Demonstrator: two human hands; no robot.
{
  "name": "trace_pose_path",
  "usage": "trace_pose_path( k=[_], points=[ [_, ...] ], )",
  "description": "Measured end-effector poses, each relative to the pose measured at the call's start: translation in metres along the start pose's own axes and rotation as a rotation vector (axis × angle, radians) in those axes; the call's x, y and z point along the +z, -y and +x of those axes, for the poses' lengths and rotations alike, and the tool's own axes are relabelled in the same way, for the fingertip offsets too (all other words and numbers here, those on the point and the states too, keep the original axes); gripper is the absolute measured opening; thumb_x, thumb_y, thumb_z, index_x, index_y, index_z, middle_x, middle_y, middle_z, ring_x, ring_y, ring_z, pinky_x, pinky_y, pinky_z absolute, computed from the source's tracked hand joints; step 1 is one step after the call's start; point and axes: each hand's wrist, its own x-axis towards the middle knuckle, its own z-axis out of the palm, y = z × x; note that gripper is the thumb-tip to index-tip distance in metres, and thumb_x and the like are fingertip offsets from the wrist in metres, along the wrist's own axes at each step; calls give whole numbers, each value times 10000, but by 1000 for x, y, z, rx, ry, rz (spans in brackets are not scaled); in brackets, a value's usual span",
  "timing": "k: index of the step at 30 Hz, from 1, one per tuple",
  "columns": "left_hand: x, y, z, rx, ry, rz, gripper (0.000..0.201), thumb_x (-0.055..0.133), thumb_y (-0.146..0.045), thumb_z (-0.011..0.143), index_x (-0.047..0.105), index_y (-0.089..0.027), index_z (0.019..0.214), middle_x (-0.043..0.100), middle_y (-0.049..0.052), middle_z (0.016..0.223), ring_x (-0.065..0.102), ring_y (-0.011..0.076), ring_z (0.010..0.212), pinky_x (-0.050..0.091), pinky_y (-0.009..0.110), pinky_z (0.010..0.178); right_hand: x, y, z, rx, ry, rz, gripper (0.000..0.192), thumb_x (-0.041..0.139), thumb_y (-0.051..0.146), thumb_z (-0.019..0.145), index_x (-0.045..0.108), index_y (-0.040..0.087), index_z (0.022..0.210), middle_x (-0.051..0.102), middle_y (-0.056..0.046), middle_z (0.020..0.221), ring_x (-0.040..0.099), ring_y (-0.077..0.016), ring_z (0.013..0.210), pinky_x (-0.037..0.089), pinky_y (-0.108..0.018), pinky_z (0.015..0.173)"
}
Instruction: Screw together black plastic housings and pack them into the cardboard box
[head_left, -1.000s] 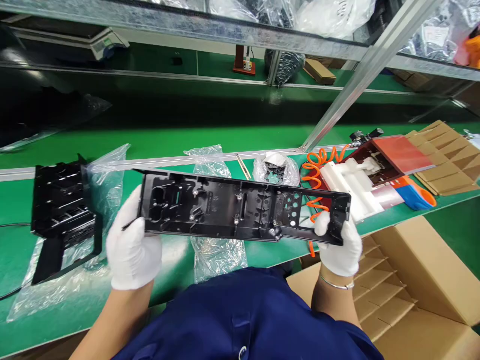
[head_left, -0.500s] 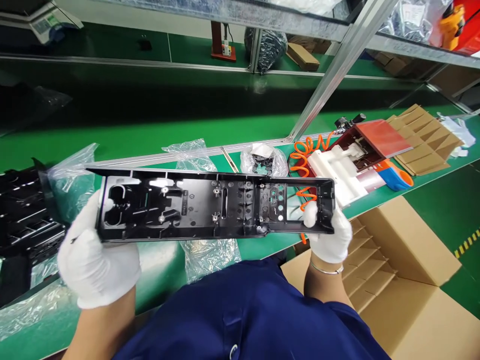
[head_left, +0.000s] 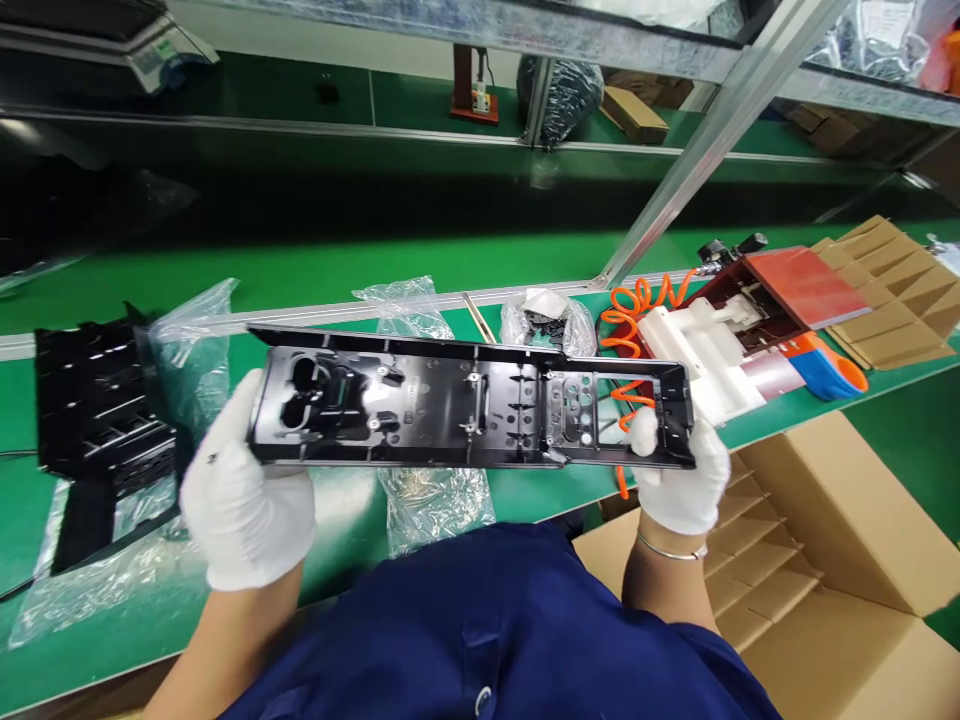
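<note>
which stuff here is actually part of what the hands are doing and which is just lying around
In hand:
- long black plastic panel, held level above the bench
- left hand gripping its left end
- right hand gripping its right end

Lying about:
- black parts on plastic bags
- small bag of black pieces
- orange coiled hose
- white and red fixture
- cardboard box

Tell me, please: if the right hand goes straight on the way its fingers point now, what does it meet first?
The right hand points away from the body; beyond the black panel it grips, probably the orange coiled hose first, though depth is unclear.
</note>
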Motion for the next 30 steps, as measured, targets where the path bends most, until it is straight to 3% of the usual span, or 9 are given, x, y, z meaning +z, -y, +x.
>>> trace_pose_path(
  k=[3,9,12,18,25,28,30],
  points=[
    [8,-7,-10,11,-28,-98,538,816,-581,817,782,-248,1239,775,14,1311,566,328,1452,390,498,1318,-6,-5,5,-7,5,-1,347,705,568,864,606,239,820,538,37,550,326,-72,336,157,-245,329],
    [10,-10,-14,-48,49,-96,492,830,-573,802,789,-357,1242,768,-5,1323,558,342,1461,385,522,1325,-19,-16,9,4,-20,-31,361,638,553,887,585,228,740,510,22,538,341,-81,364,274,-272,399],
    [12,-10,-15,-46,27,-110,512,867,-551,768,799,-335,1227,763,3,1336,596,353,1419,394,539,1314,-23,-20,10,16,-28,-44,386,635,561,880,574,224,704,484,25,523,352,-84,374,313,-283,435],
    [14,-8,-14,-27,23,-132,631,915,-588,683,805,-292,1229,767,34,1328,629,339,1379,429,502,1282,-30,-27,10,51,-51,10,345,668,570,859,575,238,865,533,45,569,440,-105,423,363,-264,473],
    [13,-9,-13,-31,45,-135,652,901,-598,675,800,-300,1246,740,39,1380,601,359,1404,458,525,1258,-38,-32,11,77,-81,-14,386,682,598,843,571,230,812,547,16,621,529,-131,518,308,-250,412],
    [12,-6,-13,-38,37,-138,648,898,-591,683,796,-294,1250,730,36,1395,597,333,1406,461,482,1258,-42,-33,9,72,-63,-62,372,638,606,875,618,235,877,579,7,645,568,-146,561,371,-254,448],
    [14,0,-7,-68,11,-184,617,899,-563,708,788,-282,1246,740,35,1368,625,283,1365,484,418,1235,-42,-34,5,63,-35,-128,373,636,587,887,657,244,1034,599,11,667,582,-152,595,449,-273,522]
  ],
)
